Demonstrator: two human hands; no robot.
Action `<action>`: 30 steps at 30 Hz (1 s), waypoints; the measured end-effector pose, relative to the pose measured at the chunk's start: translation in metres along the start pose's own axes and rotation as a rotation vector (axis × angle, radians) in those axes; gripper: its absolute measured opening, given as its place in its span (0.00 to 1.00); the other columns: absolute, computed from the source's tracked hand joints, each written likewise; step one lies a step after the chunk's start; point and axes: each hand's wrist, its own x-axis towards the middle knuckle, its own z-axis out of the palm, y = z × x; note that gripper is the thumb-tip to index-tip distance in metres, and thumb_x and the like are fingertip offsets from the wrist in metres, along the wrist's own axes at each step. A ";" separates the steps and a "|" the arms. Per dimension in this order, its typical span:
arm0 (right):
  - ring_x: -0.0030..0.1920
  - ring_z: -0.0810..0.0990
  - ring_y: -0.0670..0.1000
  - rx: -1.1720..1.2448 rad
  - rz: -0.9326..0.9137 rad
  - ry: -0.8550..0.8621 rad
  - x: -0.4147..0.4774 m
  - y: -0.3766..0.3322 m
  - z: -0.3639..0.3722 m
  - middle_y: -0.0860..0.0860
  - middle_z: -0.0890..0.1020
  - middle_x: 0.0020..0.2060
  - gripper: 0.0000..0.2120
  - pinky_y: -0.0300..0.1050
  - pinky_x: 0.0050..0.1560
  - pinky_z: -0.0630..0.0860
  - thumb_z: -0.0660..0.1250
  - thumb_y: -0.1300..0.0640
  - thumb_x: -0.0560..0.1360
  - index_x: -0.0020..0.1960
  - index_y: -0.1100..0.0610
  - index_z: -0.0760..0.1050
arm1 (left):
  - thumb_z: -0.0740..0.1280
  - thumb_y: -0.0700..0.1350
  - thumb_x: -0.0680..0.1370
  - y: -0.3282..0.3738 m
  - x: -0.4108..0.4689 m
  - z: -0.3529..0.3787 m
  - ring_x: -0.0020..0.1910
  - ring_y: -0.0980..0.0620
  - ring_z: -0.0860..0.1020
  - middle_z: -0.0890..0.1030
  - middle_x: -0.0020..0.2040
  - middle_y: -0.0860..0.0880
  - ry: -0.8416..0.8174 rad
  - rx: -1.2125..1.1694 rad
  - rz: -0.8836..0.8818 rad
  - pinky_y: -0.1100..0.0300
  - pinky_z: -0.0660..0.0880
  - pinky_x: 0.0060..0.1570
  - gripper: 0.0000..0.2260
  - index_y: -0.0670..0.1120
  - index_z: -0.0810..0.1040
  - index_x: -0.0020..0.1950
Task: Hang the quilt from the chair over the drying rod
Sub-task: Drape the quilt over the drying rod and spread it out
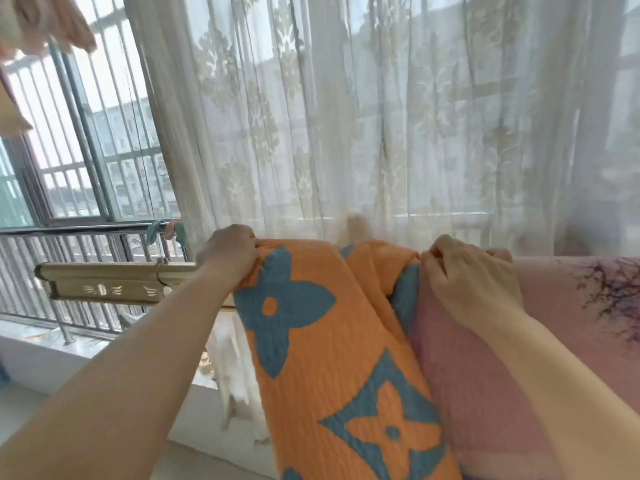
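Sheer lace curtains (381,116) cover the window at the far side, with a railing (86,233) off to the left. Head view: the orange quilt (329,341) with blue flowers is already draped over the drying rod (114,277), bunched beside a pink quilt (571,306) on its right. Left hand (232,251) and right hand (474,275) both pinch the fold at the top. Looks mostly done; I'd guess only spreading and evening it out is left.
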 end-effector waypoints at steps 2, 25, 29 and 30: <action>0.51 0.78 0.51 -0.036 0.071 0.003 0.002 0.000 0.001 0.47 0.81 0.48 0.09 0.49 0.55 0.61 0.51 0.49 0.79 0.46 0.49 0.68 | 0.59 0.47 0.81 -0.043 -0.001 0.004 0.54 0.39 0.77 0.81 0.53 0.40 0.013 0.026 -0.039 0.53 0.70 0.48 0.11 0.46 0.81 0.50; 0.54 0.76 0.56 0.049 0.107 -0.076 0.012 -0.088 0.026 0.55 0.82 0.50 0.13 0.48 0.61 0.59 0.48 0.54 0.81 0.53 0.54 0.70 | 0.61 0.41 0.78 -0.083 0.015 -0.004 0.60 0.43 0.71 0.75 0.60 0.44 0.235 0.246 0.241 0.50 0.70 0.49 0.15 0.43 0.71 0.65; 0.57 0.75 0.56 0.093 0.031 -0.119 0.013 -0.095 0.028 0.54 0.82 0.53 0.13 0.46 0.59 0.62 0.52 0.56 0.81 0.60 0.54 0.72 | 0.59 0.47 0.81 -0.024 -0.018 0.005 0.64 0.50 0.70 0.76 0.63 0.50 0.160 -0.034 0.567 0.54 0.68 0.60 0.14 0.48 0.73 0.66; 0.58 0.75 0.56 0.124 0.005 -0.129 0.013 -0.095 0.030 0.53 0.81 0.54 0.14 0.46 0.59 0.63 0.53 0.56 0.81 0.61 0.53 0.73 | 0.59 0.48 0.81 -0.010 -0.026 0.009 0.64 0.51 0.70 0.77 0.63 0.51 0.126 -0.071 0.606 0.55 0.68 0.60 0.14 0.48 0.74 0.66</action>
